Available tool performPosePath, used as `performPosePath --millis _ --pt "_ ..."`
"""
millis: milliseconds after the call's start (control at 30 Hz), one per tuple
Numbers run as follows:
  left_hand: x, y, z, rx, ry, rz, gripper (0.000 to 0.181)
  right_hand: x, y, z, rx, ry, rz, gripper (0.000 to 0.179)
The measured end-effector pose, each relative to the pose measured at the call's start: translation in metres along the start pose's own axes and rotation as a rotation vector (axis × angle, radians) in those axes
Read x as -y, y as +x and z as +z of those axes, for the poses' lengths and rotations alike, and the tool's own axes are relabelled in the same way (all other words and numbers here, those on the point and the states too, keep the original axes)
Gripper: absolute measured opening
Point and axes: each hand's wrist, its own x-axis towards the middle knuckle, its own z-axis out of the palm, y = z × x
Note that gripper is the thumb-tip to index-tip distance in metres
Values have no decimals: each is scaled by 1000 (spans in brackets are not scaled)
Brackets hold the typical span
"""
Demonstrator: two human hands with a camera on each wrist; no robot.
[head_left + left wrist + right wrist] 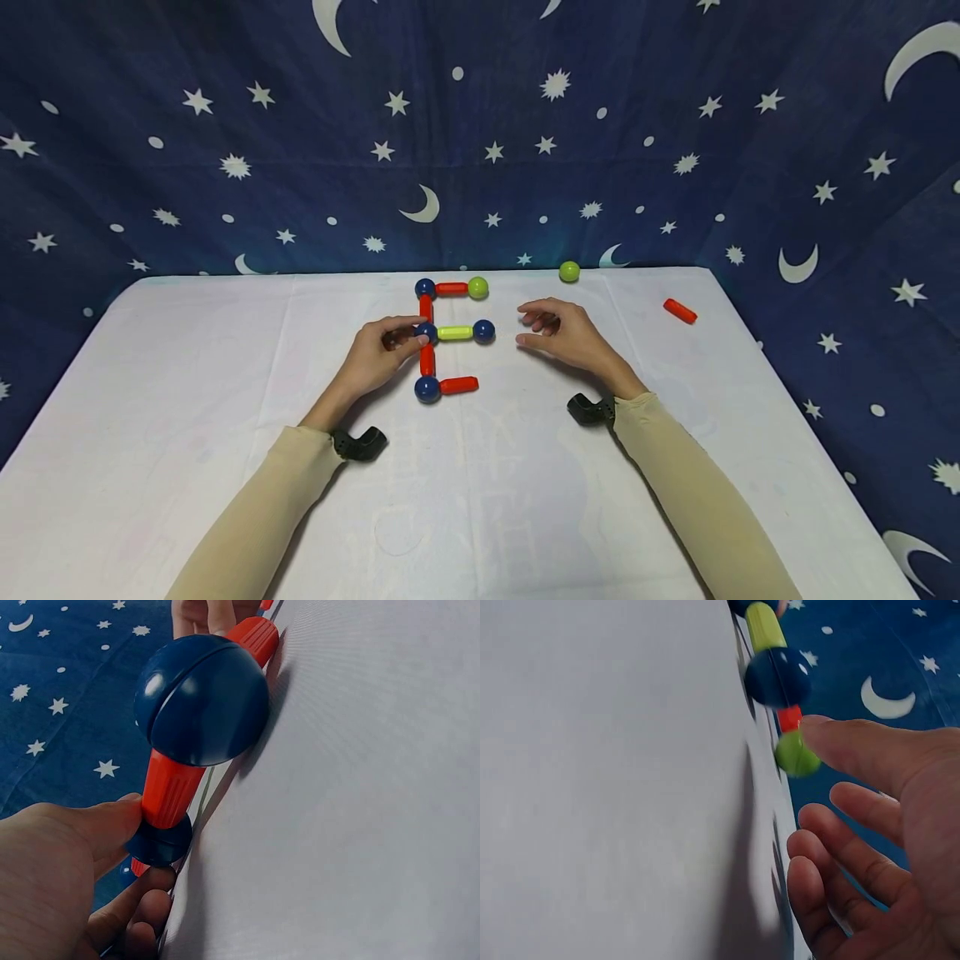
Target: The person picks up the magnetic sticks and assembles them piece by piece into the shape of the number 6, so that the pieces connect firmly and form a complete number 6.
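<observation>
On the white table lies an E-shaped figure of plastic rods and balls. Its spine has a far blue ball (425, 288), a middle blue ball (427, 332) and a near blue ball (206, 705), linked by red rods (427, 360). Thumb and fingers of my left hand (375, 352) pinch the middle ball. From the spine, a red rod ends in a green ball (477, 287), a yellow-green rod (454, 332) in a blue ball (483, 331); the near red rod (459, 385) has a bare end. My right hand (566, 332), fingers loosely bent and holding nothing, hovers right of the figure.
A loose green ball (569, 272) sits at the table's far edge, beyond the right hand. Farther right lies a loose red rod (680, 311). Behind the table hangs a dark blue cloth (510, 100) with stars and moons.
</observation>
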Motion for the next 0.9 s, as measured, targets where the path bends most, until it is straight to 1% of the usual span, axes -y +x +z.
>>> performPosePath --millis 233,433,700,900 --pt "1 0 0 -7 -4 3 35 -9 -13 -19 -49 6 41 41" --pt "3 1 1 -7 -4 3 35 -16 -22 -33 -83 -28 67 41" --pt "4 1 2 -6 -1 3 35 -22 -28 -51 -139 -65 73 42" --pt "3 0 1 -6 -1 1 35 -29 -32 -65 -170 -86 116 44"
